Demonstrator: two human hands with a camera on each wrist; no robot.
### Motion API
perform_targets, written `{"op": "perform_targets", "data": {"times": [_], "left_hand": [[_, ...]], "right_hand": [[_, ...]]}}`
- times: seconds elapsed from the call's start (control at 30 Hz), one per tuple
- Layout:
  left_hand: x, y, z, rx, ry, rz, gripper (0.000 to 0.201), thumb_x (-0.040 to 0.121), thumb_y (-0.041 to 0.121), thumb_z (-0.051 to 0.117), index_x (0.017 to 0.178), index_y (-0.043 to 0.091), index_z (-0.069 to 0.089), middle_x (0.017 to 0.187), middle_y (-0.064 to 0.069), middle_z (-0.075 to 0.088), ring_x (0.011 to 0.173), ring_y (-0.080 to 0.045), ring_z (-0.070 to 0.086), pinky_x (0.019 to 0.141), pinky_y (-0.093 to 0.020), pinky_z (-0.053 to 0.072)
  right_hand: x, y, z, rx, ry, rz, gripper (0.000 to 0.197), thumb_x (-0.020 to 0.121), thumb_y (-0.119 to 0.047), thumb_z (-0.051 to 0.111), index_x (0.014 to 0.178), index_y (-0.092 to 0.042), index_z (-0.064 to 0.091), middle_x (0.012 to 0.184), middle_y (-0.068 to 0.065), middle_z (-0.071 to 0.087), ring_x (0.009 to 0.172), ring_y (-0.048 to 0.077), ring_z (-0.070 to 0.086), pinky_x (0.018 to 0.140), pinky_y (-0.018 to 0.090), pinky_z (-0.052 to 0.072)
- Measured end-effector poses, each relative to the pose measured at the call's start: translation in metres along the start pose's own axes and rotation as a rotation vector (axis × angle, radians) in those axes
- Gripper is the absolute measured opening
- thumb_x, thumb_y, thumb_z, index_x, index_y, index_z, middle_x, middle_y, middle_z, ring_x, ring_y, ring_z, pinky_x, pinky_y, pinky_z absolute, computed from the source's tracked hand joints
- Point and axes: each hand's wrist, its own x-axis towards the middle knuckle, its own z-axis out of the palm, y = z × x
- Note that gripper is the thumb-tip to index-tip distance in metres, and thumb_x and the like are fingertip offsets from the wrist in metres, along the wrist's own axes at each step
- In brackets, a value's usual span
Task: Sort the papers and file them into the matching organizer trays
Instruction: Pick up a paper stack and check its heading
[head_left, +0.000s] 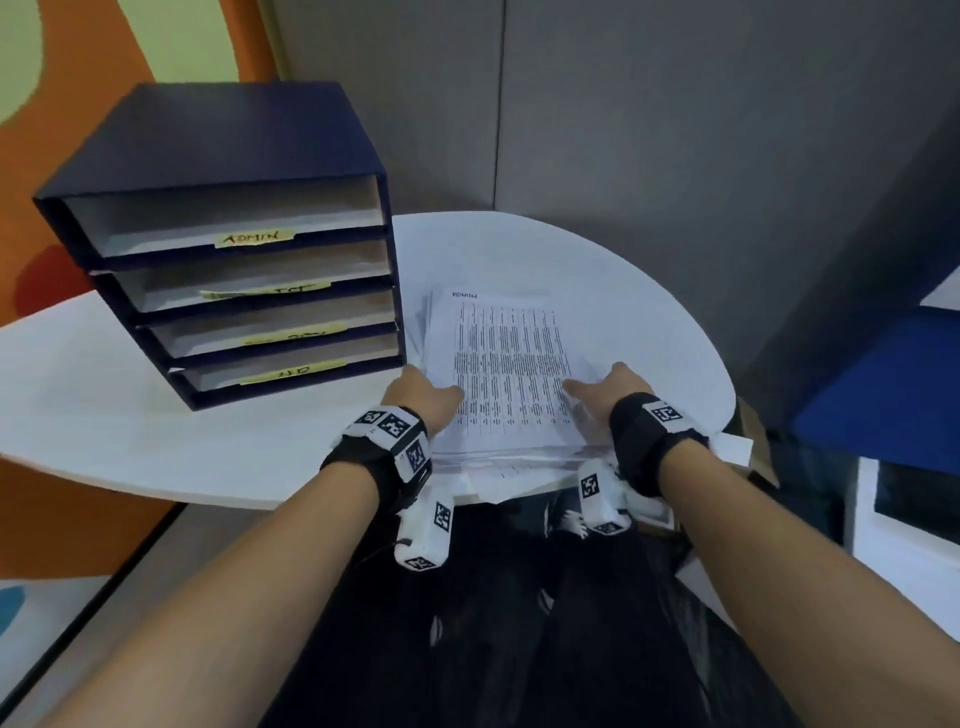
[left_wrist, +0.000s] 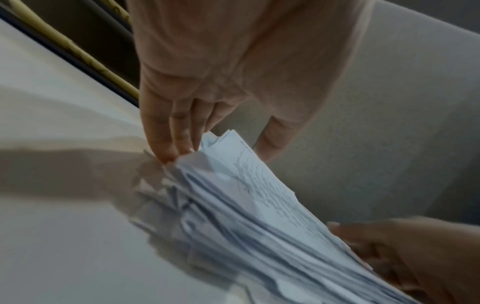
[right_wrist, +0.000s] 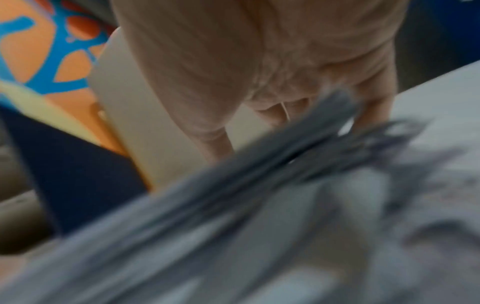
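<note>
A thick stack of printed papers (head_left: 506, 374) lies on the white table (head_left: 130, 415), its top sheet a table headed ADMIN, its near edge at the table's rim. My left hand (head_left: 431, 387) grips the stack's left side, thumb over the top sheet, fingers (left_wrist: 166, 144) against the ragged edge (left_wrist: 233, 205). My right hand (head_left: 597, 389) grips the right side the same way, thumb on top; its wrist view is blurred, with fingers (right_wrist: 374, 111) behind the paper edge (right_wrist: 259, 174). The dark blue organizer (head_left: 234, 156) stands left of the stack with several open trays, the top one labelled ADMIN (head_left: 254, 238).
The lower trays carry yellow labels that I cannot read. A few loose sheets (head_left: 498, 480) stick out under the stack at the table's front rim. A grey partition wall stands behind, and blue furniture (head_left: 883, 389) is on the right. My dark-clothed lap is below the table.
</note>
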Motion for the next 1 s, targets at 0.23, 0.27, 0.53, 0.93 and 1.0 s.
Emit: {"op": "perform_targets", "data": {"times": [0.23, 0.27, 0.53, 0.93, 1.0], "left_hand": [[-0.005, -0.020, 0.020, 0.357, -0.012, 0.127, 0.074, 0.091, 0.050, 0.051, 0.148, 0.006, 0.029, 0.146, -0.012, 0.033, 0.131, -0.031, 0.038, 0.107, -0.040, 0.039], [-0.006, -0.023, 0.021, 0.371, -0.008, 0.138, 0.075, 0.091, 0.051, 0.051, 0.147, 0.006, 0.029, 0.146, -0.011, 0.031, 0.131, -0.031, 0.037, 0.107, -0.040, 0.039], [-0.003, -0.032, 0.003, 0.183, 0.026, 0.116, 0.076, 0.080, 0.057, 0.068, 0.133, 0.009, 0.044, 0.129, -0.007, 0.052, 0.113, -0.024, 0.056, 0.089, -0.031, 0.047], [-0.001, -0.031, -0.036, 0.172, 0.135, 0.204, 0.022, 0.094, 0.033, 0.060, 0.077, 0.021, 0.065, 0.069, 0.005, 0.062, 0.061, -0.011, 0.056, 0.053, -0.022, 0.038], [-0.006, -0.031, -0.041, 0.138, 0.168, 0.248, 0.033, 0.095, 0.030, 0.060, 0.065, 0.016, 0.061, 0.061, 0.002, 0.056, 0.055, -0.014, 0.051, 0.050, -0.022, 0.033]], "right_hand": [[0.022, -0.011, 0.018, -0.274, -0.005, -0.051, 0.063, 0.073, -0.065, 0.058, 0.102, -0.009, 0.060, 0.111, 0.010, 0.054, 0.091, 0.031, 0.062, 0.077, 0.034, 0.053], [0.022, -0.011, 0.018, -0.292, -0.008, -0.053, 0.064, 0.073, -0.067, 0.058, 0.103, -0.010, 0.061, 0.111, 0.010, 0.054, 0.091, 0.031, 0.062, 0.076, 0.033, 0.052], [0.011, -0.005, 0.020, -0.318, 0.028, -0.055, 0.072, 0.073, -0.069, 0.061, 0.116, -0.011, 0.055, 0.117, 0.010, 0.053, 0.096, 0.029, 0.061, 0.076, 0.035, 0.050], [-0.007, -0.022, 0.022, -0.456, -0.026, -0.112, 0.077, 0.076, -0.069, 0.051, 0.128, -0.012, 0.046, 0.125, 0.012, 0.048, 0.112, 0.032, 0.050, 0.093, 0.043, 0.046], [-0.009, -0.022, 0.024, -0.425, 0.007, -0.138, 0.076, 0.078, -0.065, 0.051, 0.132, -0.012, 0.043, 0.132, 0.013, 0.044, 0.119, 0.033, 0.046, 0.098, 0.045, 0.042]]}}
